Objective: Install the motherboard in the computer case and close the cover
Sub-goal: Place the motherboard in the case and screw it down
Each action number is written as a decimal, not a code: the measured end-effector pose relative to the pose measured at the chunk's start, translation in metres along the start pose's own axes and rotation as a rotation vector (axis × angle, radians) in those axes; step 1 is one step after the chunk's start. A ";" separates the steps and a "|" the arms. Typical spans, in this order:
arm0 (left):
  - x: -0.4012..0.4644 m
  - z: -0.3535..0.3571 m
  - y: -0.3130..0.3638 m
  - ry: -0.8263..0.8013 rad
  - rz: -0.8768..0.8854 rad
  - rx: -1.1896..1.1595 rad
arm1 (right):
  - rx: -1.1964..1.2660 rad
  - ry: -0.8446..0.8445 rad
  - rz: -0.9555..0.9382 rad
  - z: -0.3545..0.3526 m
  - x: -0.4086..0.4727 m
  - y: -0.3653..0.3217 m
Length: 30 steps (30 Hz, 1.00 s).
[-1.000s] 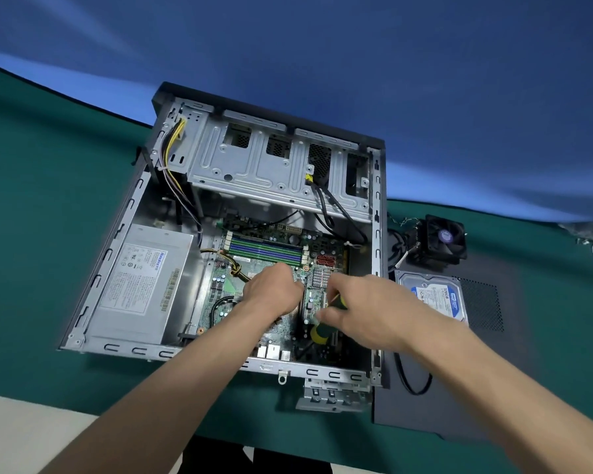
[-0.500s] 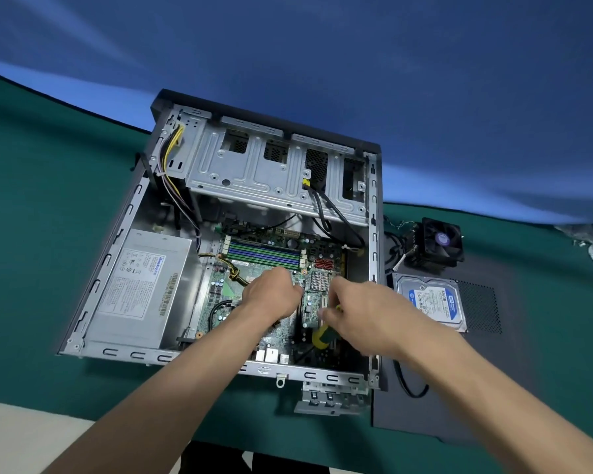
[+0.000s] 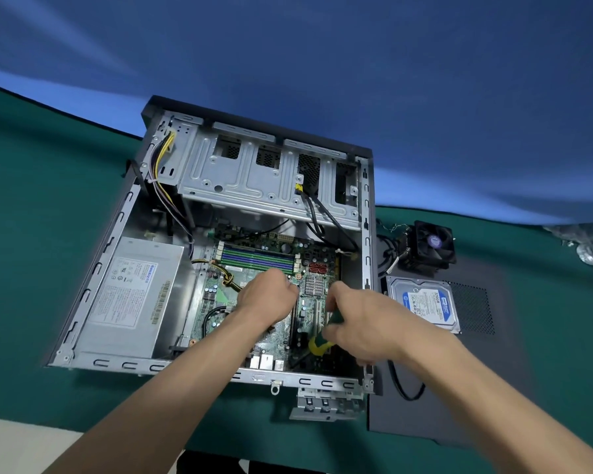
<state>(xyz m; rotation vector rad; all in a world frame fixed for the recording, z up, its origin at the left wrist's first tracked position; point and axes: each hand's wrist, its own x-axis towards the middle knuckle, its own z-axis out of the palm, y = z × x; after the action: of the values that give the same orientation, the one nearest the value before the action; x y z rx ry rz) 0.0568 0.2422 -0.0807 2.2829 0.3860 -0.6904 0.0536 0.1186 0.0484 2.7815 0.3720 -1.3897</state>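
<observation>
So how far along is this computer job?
Done: the motherboard lies inside the open case. In hand: the right hand grips a screwdriver over it, the left hand beside. Left: the black cover lies on the table.

- The computer case [image 3: 83,302] lies open on top; its metal walls fence in the motherboard [image 3: 314,302].
- A drive cage [image 3: 264,179] overhangs the far end, with cables [image 3: 317,213] hanging below it.
- The power supply [image 3: 131,295] fills the left side.
- To the right, a hard drive [image 3: 425,304] and cooler fan [image 3: 430,246] sit on the cover panel [image 3: 476,388].
</observation>
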 end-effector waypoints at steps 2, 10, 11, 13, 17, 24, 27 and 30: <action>0.000 0.000 0.000 -0.008 0.000 -0.002 | -0.027 0.038 0.019 0.002 0.002 -0.002; -0.001 0.000 0.000 -0.042 0.003 0.004 | -0.072 0.143 0.043 0.006 0.011 -0.001; -0.001 0.000 0.000 -0.047 0.003 0.004 | -0.087 0.178 0.057 0.007 0.011 0.001; -0.001 0.000 0.001 -0.050 0.001 0.006 | 0.000 0.107 0.036 0.006 0.007 0.005; 0.000 0.000 0.000 -0.055 0.002 0.002 | 0.164 0.082 -0.010 0.010 0.003 0.004; -0.001 0.000 0.000 -0.057 -0.003 -0.001 | 0.134 0.002 -0.030 0.003 0.005 0.004; -0.001 0.000 0.000 -0.068 -0.003 -0.015 | 0.029 0.116 -0.011 0.009 0.006 0.000; -0.002 -0.001 0.002 -0.073 -0.002 -0.008 | 0.009 0.119 0.010 0.008 0.006 0.000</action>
<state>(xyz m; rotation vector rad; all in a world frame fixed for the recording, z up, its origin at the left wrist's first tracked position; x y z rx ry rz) 0.0563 0.2416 -0.0781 2.2426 0.3560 -0.7698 0.0509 0.1190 0.0387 2.8774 0.3539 -1.2305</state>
